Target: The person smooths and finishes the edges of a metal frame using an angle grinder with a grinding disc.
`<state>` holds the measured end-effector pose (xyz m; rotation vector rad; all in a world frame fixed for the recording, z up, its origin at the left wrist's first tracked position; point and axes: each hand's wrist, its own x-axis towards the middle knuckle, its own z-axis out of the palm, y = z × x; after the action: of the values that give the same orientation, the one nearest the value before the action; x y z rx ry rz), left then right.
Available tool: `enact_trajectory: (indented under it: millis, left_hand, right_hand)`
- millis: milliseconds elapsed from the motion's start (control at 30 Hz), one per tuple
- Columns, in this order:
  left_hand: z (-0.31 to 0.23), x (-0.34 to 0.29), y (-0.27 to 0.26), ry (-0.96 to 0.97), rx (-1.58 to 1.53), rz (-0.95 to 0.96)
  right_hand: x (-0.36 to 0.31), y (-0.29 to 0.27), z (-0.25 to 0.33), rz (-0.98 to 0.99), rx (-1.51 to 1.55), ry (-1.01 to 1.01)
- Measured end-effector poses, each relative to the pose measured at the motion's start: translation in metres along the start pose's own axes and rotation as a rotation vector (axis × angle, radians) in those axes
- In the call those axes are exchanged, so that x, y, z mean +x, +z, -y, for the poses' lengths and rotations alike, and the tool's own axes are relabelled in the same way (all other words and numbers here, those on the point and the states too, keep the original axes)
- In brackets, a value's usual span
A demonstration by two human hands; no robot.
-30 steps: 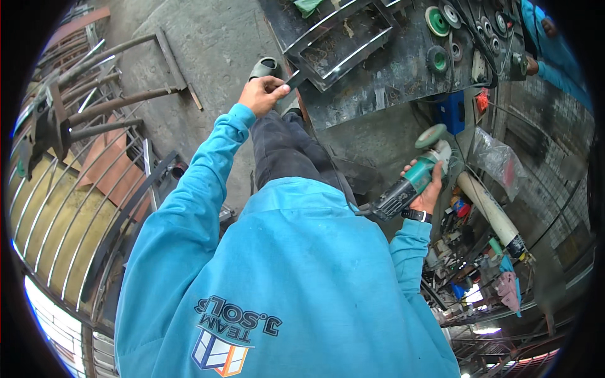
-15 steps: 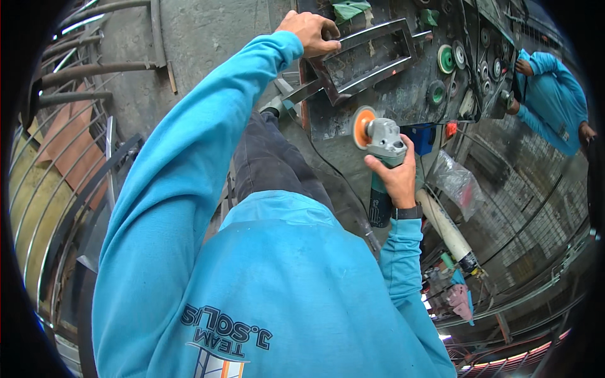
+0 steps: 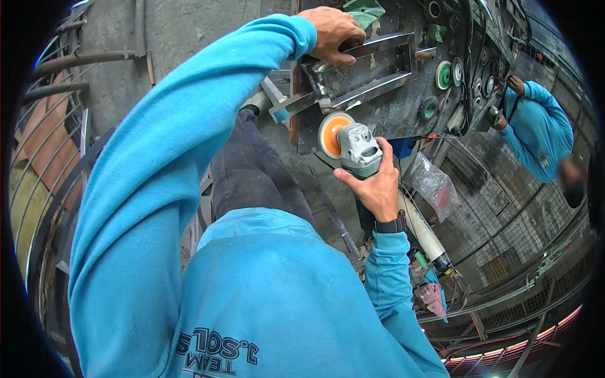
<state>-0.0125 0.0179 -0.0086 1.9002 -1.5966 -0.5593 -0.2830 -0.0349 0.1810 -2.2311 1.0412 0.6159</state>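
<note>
My left hand (image 3: 333,34) is closed round the far left corner of a rectangular steel frame (image 3: 375,89), which lies on a dark workbench (image 3: 403,120). An angle grinder (image 3: 360,151) is in my right hand (image 3: 379,191), gripped round its body behind the grey metal head. Its round orange and white disc (image 3: 331,135) faces left, just off the frame's near left corner. Whether the disc is spinning I cannot tell. The grinder's lower body is partly hidden by my right hand and sleeve.
Several grinding discs, including a green one (image 3: 443,75), lie on the bench's right side. Green cloth (image 3: 364,11) rests at its far edge. Another person (image 3: 542,126) in blue works at right. A clear plastic bag (image 3: 435,186) and a pale cylinder (image 3: 425,232) are below; curved metal bars (image 3: 82,61) stand left.
My right hand has brought the grinder leftward, and its disc is closer to the frame's near left corner. My left hand stays on the frame. The view has shifted slightly.
</note>
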Motion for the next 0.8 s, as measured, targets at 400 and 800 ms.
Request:
enact_trajectory:
  millis: [400, 800]
  left_hand:
    - [0.021, 0.014, 0.000, 0.105, -0.075, -0.022]
    - [0.016, 0.018, -0.006, 0.069, -0.025, 0.053]
  right_hand:
    - [0.011, -0.002, -0.006, 0.026, 0.108, 0.018]
    - [0.019, -0.006, -0.007, 0.041, 0.150, 0.077]
